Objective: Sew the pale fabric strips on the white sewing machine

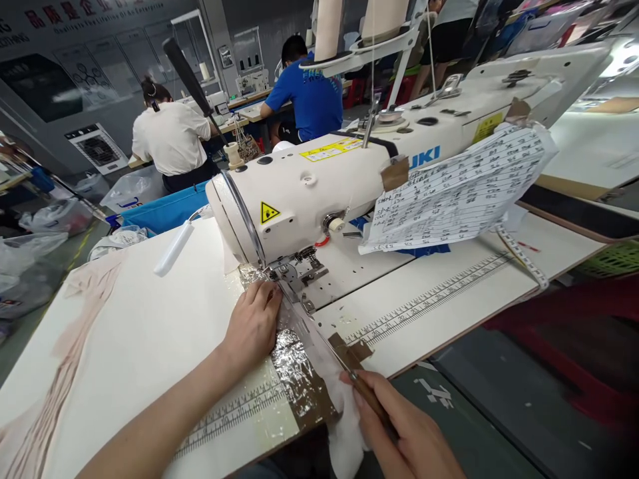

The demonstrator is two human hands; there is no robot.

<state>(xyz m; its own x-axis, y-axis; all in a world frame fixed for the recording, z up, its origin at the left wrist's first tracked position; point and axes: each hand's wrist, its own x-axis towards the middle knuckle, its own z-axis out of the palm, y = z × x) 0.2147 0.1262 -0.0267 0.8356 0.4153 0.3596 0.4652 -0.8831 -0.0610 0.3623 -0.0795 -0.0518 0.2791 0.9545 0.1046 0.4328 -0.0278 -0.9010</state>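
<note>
Nearby, sewing machine (pixel 319 193) — taped paper sheet (pixel 459 193), ruler (pixel 429 299)

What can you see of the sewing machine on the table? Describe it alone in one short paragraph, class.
The sewing machine is cream-white and looks like painted metal, with blue letters on its arm and yellow warning stickers on its head. It stands on the white table, running from centre to upper right. A printed sheet is taped to its front with brown tape. Thread cones stand on a rack behind it. At the presser foot, white fabric runs under it; the left hand presses nearby.
</note>
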